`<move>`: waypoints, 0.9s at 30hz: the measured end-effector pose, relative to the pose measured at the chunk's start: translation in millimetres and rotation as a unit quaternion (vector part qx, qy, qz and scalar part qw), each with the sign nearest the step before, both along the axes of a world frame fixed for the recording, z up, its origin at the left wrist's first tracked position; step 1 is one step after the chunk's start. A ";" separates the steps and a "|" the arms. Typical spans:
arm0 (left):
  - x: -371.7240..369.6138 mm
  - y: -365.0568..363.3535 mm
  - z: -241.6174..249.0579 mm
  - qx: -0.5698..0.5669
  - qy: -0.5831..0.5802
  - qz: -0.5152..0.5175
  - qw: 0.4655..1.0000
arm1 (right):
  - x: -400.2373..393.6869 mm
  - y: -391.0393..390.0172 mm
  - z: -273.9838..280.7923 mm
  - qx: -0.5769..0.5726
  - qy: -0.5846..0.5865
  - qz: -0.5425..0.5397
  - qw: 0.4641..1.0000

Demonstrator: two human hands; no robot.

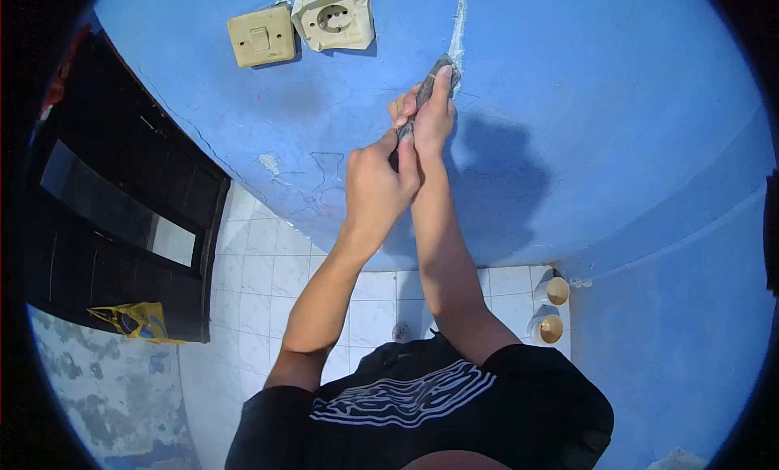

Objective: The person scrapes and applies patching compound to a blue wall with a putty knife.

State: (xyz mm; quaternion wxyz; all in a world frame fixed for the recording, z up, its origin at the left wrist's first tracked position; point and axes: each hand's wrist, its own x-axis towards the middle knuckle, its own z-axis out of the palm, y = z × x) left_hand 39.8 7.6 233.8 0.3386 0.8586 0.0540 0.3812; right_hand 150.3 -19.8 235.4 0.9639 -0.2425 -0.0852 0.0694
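Note:
Both of my hands are closed on a dark grey, elongated tool (pixel 427 87) held up against the blue wall (pixel 617 97). My right hand (pixel 432 113) grips it nearer the upper end, with the thumb lying along it. Lower down, my left hand (pixel 378 178) pinches its bottom part. The tool's tip is beside a narrow, whitish scraped strip (pixel 458 36) that runs upward on the wall. My fingers hide much of the tool, and its exact kind cannot be made out.
A light switch (pixel 260 38) and a socket (pixel 333 17) are at upper left. Dark door (pixel 122 113) at left, with a yellow bag (pixel 139 320) below. Two cups (pixel 557 291) (pixel 549 330) stand on the white tiled floor (pixel 373 286) near the right wall.

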 end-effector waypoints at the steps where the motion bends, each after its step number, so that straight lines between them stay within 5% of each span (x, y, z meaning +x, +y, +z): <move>1: 0.1 1.8 0.2 0.004 0.003 -0.003 1.000 | 0.9 1.7 -0.5 0.004 0.003 -0.003 1.000; 17: 1.8 -5.4 -4.7 -0.052 0.044 -0.010 0.998 | 3.7 -6.5 -5.5 -0.041 0.030 -0.005 0.999; 27: 4.3 -12.3 -43.6 -0.203 0.027 -0.050 0.978 | -0.8 -19.2 -21.9 -0.151 0.004 -0.047 0.987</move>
